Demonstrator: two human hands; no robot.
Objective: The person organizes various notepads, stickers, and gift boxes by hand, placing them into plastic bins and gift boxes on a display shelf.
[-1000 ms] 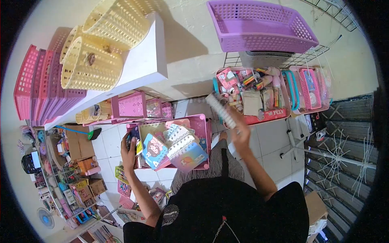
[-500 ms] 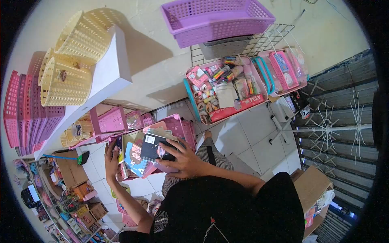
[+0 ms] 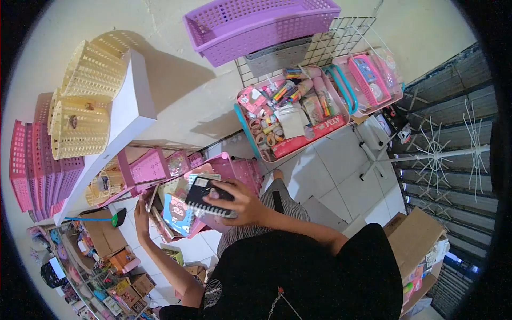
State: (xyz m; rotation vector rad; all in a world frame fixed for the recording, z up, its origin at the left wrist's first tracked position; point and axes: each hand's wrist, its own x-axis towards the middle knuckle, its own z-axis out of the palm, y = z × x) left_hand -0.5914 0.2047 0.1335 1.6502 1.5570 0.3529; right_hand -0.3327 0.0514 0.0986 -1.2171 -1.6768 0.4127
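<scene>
My right hand (image 3: pixel 242 205) is closed on a black spiral notebook (image 3: pixel 198 193) with a white label, its fingers lying over the cover. The notebook is tilted above a pink basket (image 3: pixel 224 165) of notebooks. Beside it stands a blue spiral notebook (image 3: pixel 177 212) with a cartoon figure on its cover. At the basket's left side is my left hand (image 3: pixel 141 217), fingers stretched out along the edges of the upright books (image 3: pixel 160 221). Its fingertips are partly hard to make out there.
A pink tray (image 3: pixel 298 152) of tapes and pens stands ahead, below a purple basket (image 3: pixel 261 29). Yellow baskets (image 3: pixel 80 128) and stacked pink baskets (image 3: pixel 40 170) sit on a white shelf (image 3: pixel 136 98) at left. An open cardboard box (image 3: pixel 413 240) is at right.
My right hand has closed on the black notebook and lifted and tilted it slightly. My left hand has lowered a little, its fingers closer together. The view has shifted slightly.
</scene>
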